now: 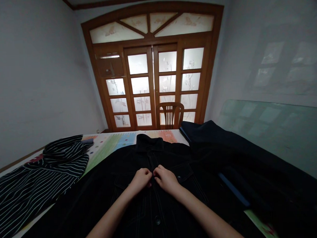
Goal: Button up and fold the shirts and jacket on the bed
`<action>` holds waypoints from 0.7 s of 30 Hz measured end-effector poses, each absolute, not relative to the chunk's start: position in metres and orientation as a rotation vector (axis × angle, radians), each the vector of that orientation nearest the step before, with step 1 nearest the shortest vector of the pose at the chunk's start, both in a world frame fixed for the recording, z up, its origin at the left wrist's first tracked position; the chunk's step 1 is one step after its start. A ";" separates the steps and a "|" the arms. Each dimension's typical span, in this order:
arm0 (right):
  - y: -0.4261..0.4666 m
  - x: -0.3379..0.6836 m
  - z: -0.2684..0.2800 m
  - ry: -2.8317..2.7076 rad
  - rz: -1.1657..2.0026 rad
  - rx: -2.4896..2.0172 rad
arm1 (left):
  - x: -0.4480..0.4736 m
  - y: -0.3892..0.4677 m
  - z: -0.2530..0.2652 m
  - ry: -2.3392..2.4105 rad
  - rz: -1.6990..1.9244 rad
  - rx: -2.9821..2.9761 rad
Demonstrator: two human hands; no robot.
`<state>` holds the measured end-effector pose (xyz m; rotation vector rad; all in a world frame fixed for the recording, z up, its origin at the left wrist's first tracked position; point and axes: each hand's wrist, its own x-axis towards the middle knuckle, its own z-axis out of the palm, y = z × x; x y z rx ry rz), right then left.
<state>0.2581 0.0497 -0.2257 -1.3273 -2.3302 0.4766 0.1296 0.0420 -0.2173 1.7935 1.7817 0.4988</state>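
Note:
A black jacket [166, 202] with a collar lies spread front side up on the table, its collar toward the far edge. Both hands meet at its front placket, below the collar. My left hand [141, 179] has its fingers pinched on the left side of the placket. Just beside it, my right hand [164, 177] pinches the placket from the other side. Whether a button sits between the fingertips is hidden. Lower down the placket a dark round button [157, 220] shows. Another button [179, 177] is on the chest pocket flap right of my right hand.
A black and white striped garment [53, 167] lies on the left. Dark navy clothing [213, 134] is heaped on the right. A colourful cloth [117, 140] covers the table. Beyond stand a wooden chair [170, 115] and glazed wooden doors [152, 88]; a glass panel [275, 125] leans at right.

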 end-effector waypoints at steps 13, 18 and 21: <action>0.053 0.256 -0.232 -2.233 0.592 -1.401 | 0.131 0.041 -0.213 1.979 0.348 1.963; 0.053 0.254 -0.234 -2.187 0.577 -1.421 | 0.127 0.045 -0.213 1.986 0.246 1.952; 0.053 0.253 -0.236 -2.178 0.554 -1.416 | 0.126 0.047 -0.212 1.987 0.192 1.944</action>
